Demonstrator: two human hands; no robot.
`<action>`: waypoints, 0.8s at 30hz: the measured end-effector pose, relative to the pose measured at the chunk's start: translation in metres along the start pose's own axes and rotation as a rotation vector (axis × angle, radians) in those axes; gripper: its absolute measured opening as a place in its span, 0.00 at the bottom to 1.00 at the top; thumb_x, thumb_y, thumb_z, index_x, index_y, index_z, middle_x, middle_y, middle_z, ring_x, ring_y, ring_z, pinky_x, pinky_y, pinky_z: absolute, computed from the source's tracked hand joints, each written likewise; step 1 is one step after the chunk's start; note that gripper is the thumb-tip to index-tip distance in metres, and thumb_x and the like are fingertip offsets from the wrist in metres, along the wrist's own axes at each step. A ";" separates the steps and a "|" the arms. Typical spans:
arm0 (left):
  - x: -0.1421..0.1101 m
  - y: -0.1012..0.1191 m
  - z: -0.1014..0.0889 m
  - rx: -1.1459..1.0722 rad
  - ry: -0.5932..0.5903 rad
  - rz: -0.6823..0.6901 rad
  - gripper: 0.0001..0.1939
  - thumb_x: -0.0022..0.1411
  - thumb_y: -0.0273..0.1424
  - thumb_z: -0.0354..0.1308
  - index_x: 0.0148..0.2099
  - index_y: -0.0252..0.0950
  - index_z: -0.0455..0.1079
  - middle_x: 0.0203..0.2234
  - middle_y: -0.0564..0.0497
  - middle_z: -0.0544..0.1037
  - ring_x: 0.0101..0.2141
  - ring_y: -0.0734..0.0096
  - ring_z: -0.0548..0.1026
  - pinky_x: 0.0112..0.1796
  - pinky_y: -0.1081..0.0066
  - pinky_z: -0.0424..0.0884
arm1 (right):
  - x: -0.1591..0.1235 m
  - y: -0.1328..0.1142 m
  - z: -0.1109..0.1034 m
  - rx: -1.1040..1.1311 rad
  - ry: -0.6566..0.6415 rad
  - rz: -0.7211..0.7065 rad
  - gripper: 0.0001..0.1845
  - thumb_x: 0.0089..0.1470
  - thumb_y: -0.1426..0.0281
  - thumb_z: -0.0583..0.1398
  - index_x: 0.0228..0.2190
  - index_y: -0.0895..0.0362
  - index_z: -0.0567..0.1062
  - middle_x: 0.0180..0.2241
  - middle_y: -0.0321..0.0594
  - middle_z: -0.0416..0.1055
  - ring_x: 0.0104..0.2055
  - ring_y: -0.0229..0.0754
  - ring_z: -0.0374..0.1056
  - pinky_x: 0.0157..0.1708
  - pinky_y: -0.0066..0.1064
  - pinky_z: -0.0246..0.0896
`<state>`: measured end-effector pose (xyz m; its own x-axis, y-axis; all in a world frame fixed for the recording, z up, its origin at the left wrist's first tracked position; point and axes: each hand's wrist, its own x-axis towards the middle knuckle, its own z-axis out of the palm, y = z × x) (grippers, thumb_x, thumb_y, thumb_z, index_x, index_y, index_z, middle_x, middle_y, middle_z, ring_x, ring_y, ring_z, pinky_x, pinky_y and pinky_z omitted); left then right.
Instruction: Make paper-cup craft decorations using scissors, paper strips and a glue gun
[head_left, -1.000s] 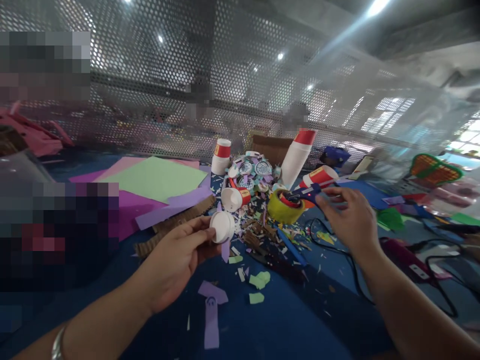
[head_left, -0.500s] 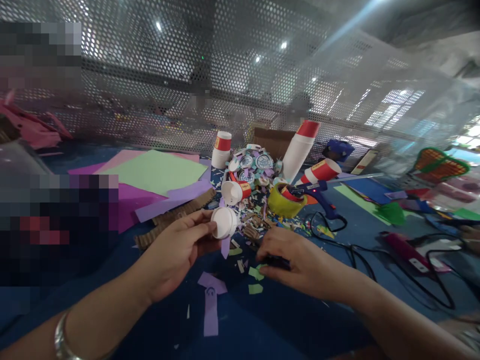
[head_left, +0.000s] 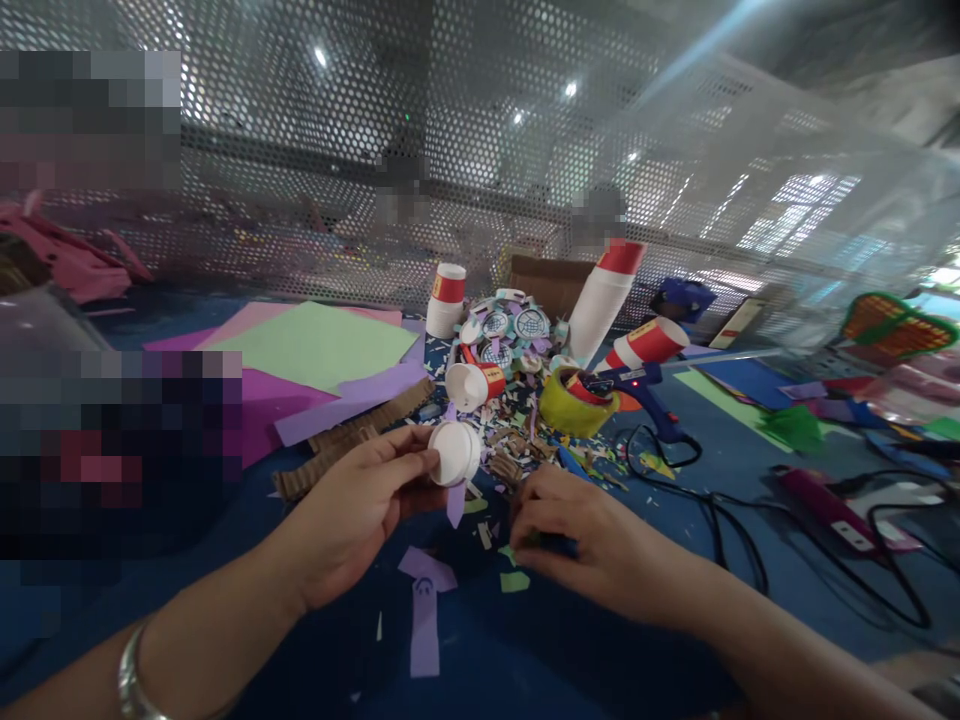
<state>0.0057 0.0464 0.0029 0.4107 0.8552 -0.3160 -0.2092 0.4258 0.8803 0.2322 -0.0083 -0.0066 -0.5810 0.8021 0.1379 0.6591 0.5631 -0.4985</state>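
With my left hand (head_left: 345,520) I am holding the disc (head_left: 454,453) by its left side, the fingers clamping it with the thumb on the near face and the others going behind. It is sitting just in front of the lying cup (head_left: 480,385), raised above the table (head_left: 570,660). A light pinch at the edge seems best, as the thin wall could be denting under a hard squeeze; I am leaving most of the face and the strip (head_left: 455,506) free of my fingers. My right hand (head_left: 600,545) is hovering low, right of the disc and near the scraps (head_left: 514,440). Its fingers are curling with the thumb underneath, but I cannot tell whether they are closing on anything. The glue gun (head_left: 651,400) is leaning on the tape roll (head_left: 570,405) with its red light glowing, so I am judging it hot and best kept clear of my wrist.

The disc's flat face is pointing towards me and a little left, its rim standing nearly upright. The disc has no clear long axis of its own; the strip is hanging almost straight down, its narrow tip lowest.
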 end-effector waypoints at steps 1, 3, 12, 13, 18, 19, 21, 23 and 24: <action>0.000 0.000 0.000 0.002 -0.008 -0.005 0.08 0.64 0.25 0.56 0.44 0.34 0.74 0.42 0.47 0.78 0.38 0.69 0.73 0.39 0.72 0.71 | 0.000 0.000 -0.001 0.021 0.022 -0.005 0.03 0.57 0.76 0.62 0.32 0.57 0.77 0.36 0.41 0.71 0.42 0.41 0.67 0.42 0.35 0.63; 0.001 0.000 0.001 0.006 -0.028 -0.016 0.07 0.64 0.25 0.56 0.43 0.33 0.74 0.41 0.46 0.77 0.37 0.69 0.73 0.39 0.72 0.71 | 0.001 -0.001 -0.002 0.058 0.099 -0.030 0.03 0.57 0.76 0.61 0.32 0.57 0.76 0.36 0.40 0.72 0.41 0.40 0.68 0.42 0.34 0.64; -0.006 -0.002 0.003 0.057 -0.143 -0.120 0.06 0.62 0.27 0.58 0.41 0.33 0.73 0.35 0.48 0.75 0.33 0.72 0.71 0.35 0.73 0.69 | 0.008 -0.008 -0.004 -0.092 0.618 -0.230 0.08 0.57 0.81 0.60 0.37 0.58 0.75 0.32 0.39 0.74 0.35 0.38 0.69 0.37 0.33 0.65; -0.006 -0.003 0.003 0.074 -0.161 -0.140 0.05 0.63 0.28 0.58 0.41 0.33 0.73 0.33 0.49 0.74 0.31 0.73 0.71 0.34 0.74 0.68 | 0.009 -0.009 -0.003 -0.131 0.647 -0.241 0.09 0.56 0.81 0.60 0.38 0.58 0.75 0.33 0.39 0.74 0.35 0.38 0.68 0.38 0.34 0.65; -0.008 -0.004 0.003 0.127 -0.243 -0.187 0.07 0.62 0.32 0.58 0.40 0.34 0.72 0.29 0.52 0.71 0.26 0.77 0.67 0.28 0.76 0.64 | 0.008 -0.011 -0.001 -0.276 0.684 -0.306 0.12 0.54 0.84 0.62 0.40 0.61 0.75 0.34 0.43 0.75 0.37 0.41 0.67 0.38 0.37 0.66; -0.009 -0.004 0.003 0.131 -0.252 -0.186 0.07 0.62 0.32 0.59 0.40 0.34 0.72 0.29 0.52 0.71 0.26 0.77 0.67 0.28 0.76 0.64 | 0.007 -0.011 -0.001 -0.295 0.683 -0.323 0.12 0.53 0.84 0.61 0.40 0.62 0.75 0.34 0.44 0.75 0.37 0.41 0.67 0.38 0.37 0.67; -0.009 -0.004 0.003 0.141 -0.261 -0.183 0.08 0.62 0.33 0.59 0.41 0.33 0.71 0.30 0.52 0.71 0.27 0.77 0.67 0.29 0.75 0.64 | 0.006 -0.011 -0.001 -0.331 0.682 -0.352 0.13 0.53 0.85 0.61 0.41 0.63 0.74 0.35 0.45 0.75 0.37 0.42 0.67 0.38 0.38 0.67; -0.008 -0.004 0.003 0.154 -0.262 -0.182 0.09 0.62 0.34 0.58 0.41 0.33 0.71 0.30 0.52 0.71 0.27 0.76 0.68 0.30 0.75 0.64 | 0.004 -0.011 0.000 -0.364 0.673 -0.372 0.14 0.53 0.85 0.61 0.42 0.64 0.75 0.36 0.47 0.75 0.37 0.42 0.67 0.38 0.38 0.67; -0.008 -0.004 0.003 0.157 -0.262 -0.182 0.09 0.62 0.34 0.58 0.42 0.33 0.71 0.30 0.52 0.71 0.27 0.76 0.68 0.30 0.75 0.64 | 0.003 -0.010 0.000 -0.376 0.666 -0.381 0.14 0.53 0.85 0.61 0.42 0.64 0.75 0.36 0.47 0.75 0.37 0.43 0.67 0.38 0.39 0.67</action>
<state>0.0063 0.0365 0.0028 0.6464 0.6565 -0.3888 0.0184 0.4960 0.8681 0.2238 -0.0120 -0.0009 -0.4711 0.4280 0.7713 0.6591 0.7520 -0.0148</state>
